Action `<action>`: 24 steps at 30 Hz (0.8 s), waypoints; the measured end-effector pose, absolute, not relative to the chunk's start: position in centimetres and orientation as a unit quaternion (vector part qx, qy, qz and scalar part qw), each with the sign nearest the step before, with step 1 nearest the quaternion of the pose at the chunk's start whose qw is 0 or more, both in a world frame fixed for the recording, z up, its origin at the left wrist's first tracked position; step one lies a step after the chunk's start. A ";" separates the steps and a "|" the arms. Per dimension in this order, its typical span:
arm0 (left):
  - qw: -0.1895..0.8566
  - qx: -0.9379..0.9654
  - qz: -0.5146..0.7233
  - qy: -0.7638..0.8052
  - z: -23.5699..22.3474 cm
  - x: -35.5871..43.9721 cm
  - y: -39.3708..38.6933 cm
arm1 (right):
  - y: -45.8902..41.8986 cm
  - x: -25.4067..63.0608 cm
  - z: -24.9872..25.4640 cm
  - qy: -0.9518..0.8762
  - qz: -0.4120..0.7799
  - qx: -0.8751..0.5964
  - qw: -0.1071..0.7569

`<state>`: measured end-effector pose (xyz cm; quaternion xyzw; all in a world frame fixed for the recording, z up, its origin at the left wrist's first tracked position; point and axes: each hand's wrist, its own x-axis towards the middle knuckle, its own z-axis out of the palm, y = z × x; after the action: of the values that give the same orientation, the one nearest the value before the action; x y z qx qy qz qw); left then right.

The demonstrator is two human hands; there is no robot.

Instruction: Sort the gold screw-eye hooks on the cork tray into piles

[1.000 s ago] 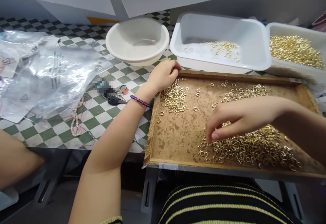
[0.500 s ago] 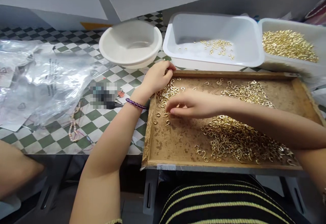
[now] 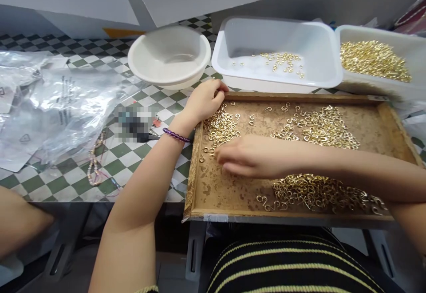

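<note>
A shallow wooden tray (image 3: 239,191) holds many small gold-coloured open hooks. My left hand (image 3: 208,100) is at the tray's far left corner, its fingers curled over the rim. It wears a purple bead bracelet (image 3: 176,135) at the wrist. Inside the tray, my right hand (image 3: 248,156) reaches across from the right, palm down, fingers loosely stretched and slightly blurred. Its fingertips are low over the board, just below a small pile of hooks (image 3: 221,128). I see nothing held in it. Larger heaps of hooks (image 3: 309,195) lie under and around the right forearm, which hides part of them.
Behind the tray stand a white round basin (image 3: 169,77), a white tub (image 3: 276,80) with some hooks inside, and another tub (image 3: 353,77) full of gold pieces. Clear plastic bags (image 3: 73,102) and a beaded string (image 3: 94,168) lie left. Another person's arm (image 3: 20,222) shows at lower left.
My right hand has moved toward me, away from the small hook pile, uncovering more of it and a few loose hooks. My left hand stays at the tray corner.
</note>
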<state>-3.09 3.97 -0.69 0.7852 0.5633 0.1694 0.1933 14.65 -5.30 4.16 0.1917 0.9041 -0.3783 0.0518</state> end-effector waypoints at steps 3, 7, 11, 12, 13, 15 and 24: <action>0.192 0.786 0.173 0.562 -0.8 -3.1 4.0 | -4.3 15.7 4.6 0.905 -0.374 0.202 -0.025; 0.193 0.787 0.172 0.561 -0.9 -3.2 4.1 | -3.4 18.7 6.0 0.889 -0.420 0.136 0.125; 0.194 0.783 0.169 0.566 -0.9 -3.2 4.1 | -3.3 19.2 5.6 0.867 -0.416 0.098 0.255; 0.194 0.783 0.169 0.566 -0.9 -3.2 4.0 | -3.3 18.8 5.3 0.870 -0.418 0.109 0.236; 0.194 0.784 0.170 0.564 -0.9 -3.2 4.0 | -3.3 18.3 4.9 0.875 -0.423 0.122 0.203; 0.193 0.786 0.171 0.562 -0.9 -3.2 4.0 | -3.0 17.5 4.4 0.878 -0.441 0.139 0.122; 0.192 0.785 0.170 0.564 -0.7 -3.1 4.0 | -2.5 19.7 5.8 0.871 -0.454 0.104 0.154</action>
<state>-3.12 3.97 -0.69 0.7849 0.5640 0.1701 0.1919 19.67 -2.50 5.82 0.1038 0.8713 -0.4542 0.1543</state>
